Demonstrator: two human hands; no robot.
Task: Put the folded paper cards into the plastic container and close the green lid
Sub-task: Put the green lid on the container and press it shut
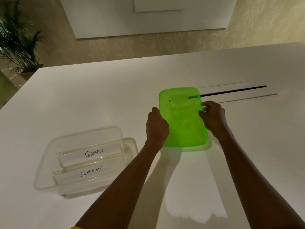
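While both hands hold it over the white table (99, 96), the green lid (183, 123) shows as a translucent, bright lime rectangle with rounded corners, a raised moulding faintly visible near its far end. The left hand (156, 128) grips its left long edge with the fingers curled over the rim. The right hand (213, 117) pinches the opposite edge between thumb and fingertips. A green glow falls on the tabletop under its near end, so that end looks lifted; whether the far end touches the table I cannot tell.

Well to the left stands the plastic container (44, 162), clear, open on top and lidless. Inside it two folded paper cards stand one behind the other: the far card (94, 153) is lettered "GIRAFEE" and the near card (91, 172) "ELEPHANT". A dark slot (231, 91) in the table runs rightward from beside the lid.
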